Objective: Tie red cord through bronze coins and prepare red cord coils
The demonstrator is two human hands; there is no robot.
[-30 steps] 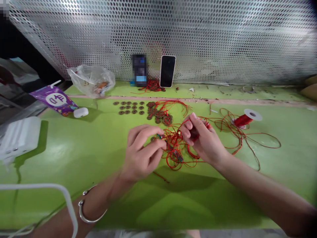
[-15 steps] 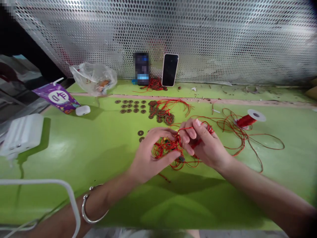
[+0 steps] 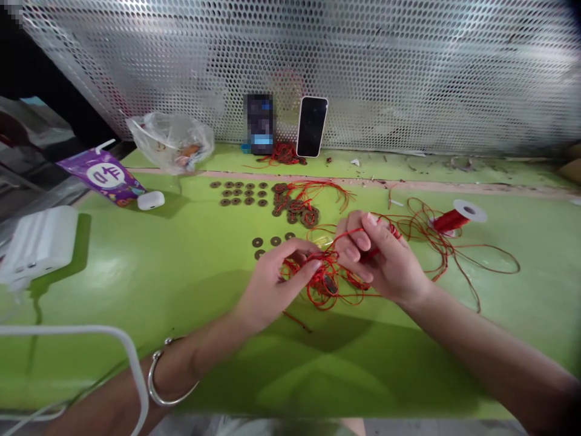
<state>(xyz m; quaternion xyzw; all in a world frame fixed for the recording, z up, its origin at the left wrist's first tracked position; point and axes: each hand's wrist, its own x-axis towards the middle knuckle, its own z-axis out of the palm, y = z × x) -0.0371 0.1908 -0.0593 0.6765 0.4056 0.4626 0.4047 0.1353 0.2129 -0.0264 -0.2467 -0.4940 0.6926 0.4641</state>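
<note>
Thumb and fingers of my left hand (image 3: pixel 276 281) pinch a knotted part of a red cord (image 3: pixel 348 235). My right hand (image 3: pixel 384 257) is closed on the same cord, with loops wound inside its fingers. A short stretch of cord runs between the two hands. Below them a tangle of red cord (image 3: pixel 324 297) lies on the green table, with a dark piece in it. Behind my left hand are loose brown coins with holes (image 3: pixel 275 241) and a small yellow clear object (image 3: pixel 323 242). Farther back lie coins tied with red cord (image 3: pixel 296 207).
A spool of red cord (image 3: pixel 454 219) lies at right amid loose loops. Two phones (image 3: pixel 312 127) lean on the perforated metal panel (image 3: pixel 385 72). At left are a plastic bag (image 3: pixel 170 142), purple pouch (image 3: pixel 102 175), white earbud case (image 3: pixel 151 200) and white charger (image 3: pixel 40 245).
My hands have drawn slightly apart, the right moving rightward and up. The cord between them is longer, and the yellow object and more coins now show. My left thumb and fingers have closed together.
</note>
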